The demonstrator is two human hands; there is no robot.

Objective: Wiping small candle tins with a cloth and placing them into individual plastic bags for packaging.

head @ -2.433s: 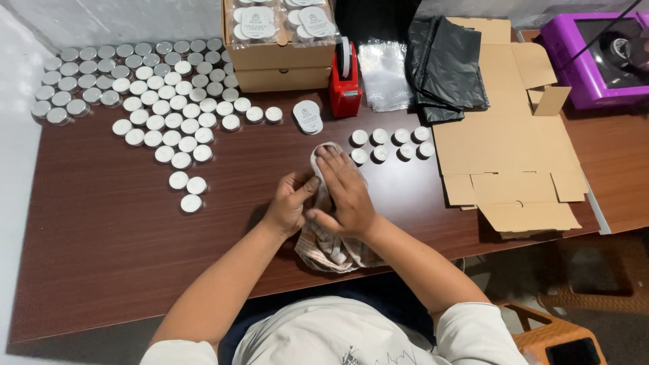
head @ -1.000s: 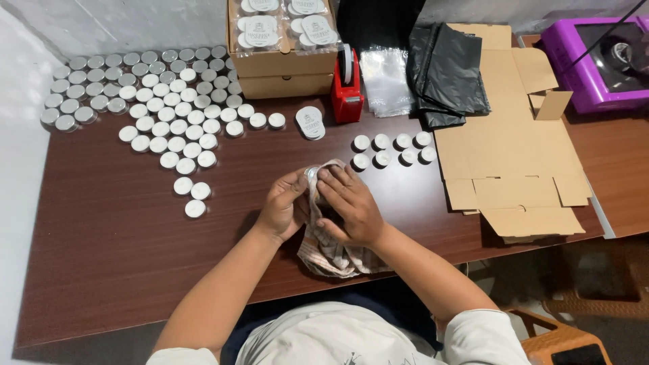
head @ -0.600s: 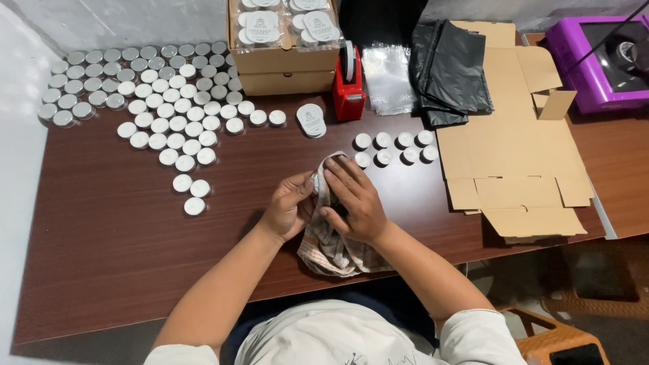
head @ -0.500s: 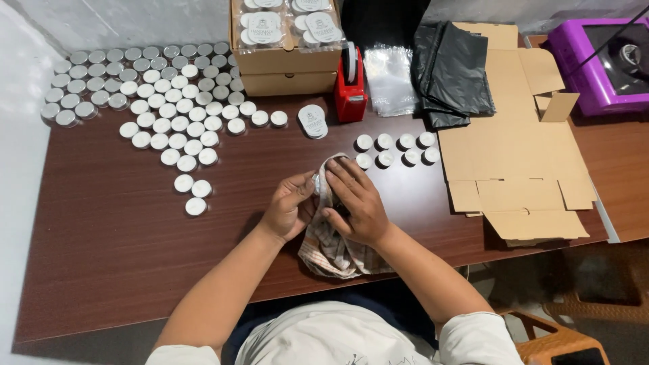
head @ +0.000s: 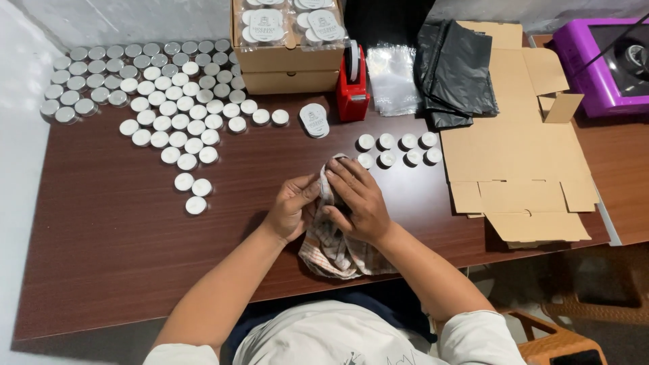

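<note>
— Two hands meet at the middle of the brown table, right?

— Yes. The left hand and the right hand are both wrapped in a checked cloth, which hangs from them down to the near table edge.

— Are they clenched?

— Both are closed around the cloth. The right hand lies on top with its fingers spread over the bunched fabric; the left grips it from the side. Whether something small sits inside the folds, I cannot tell.

— What lies around them?

— A big cluster of white round tealight candles fills the far left corner. A short double row of the same candles sits just beyond the right hand. Past that stand a red tape dispenser, a stack of cardboard boxes, a black plastic bag and flattened cardboard.
</note>
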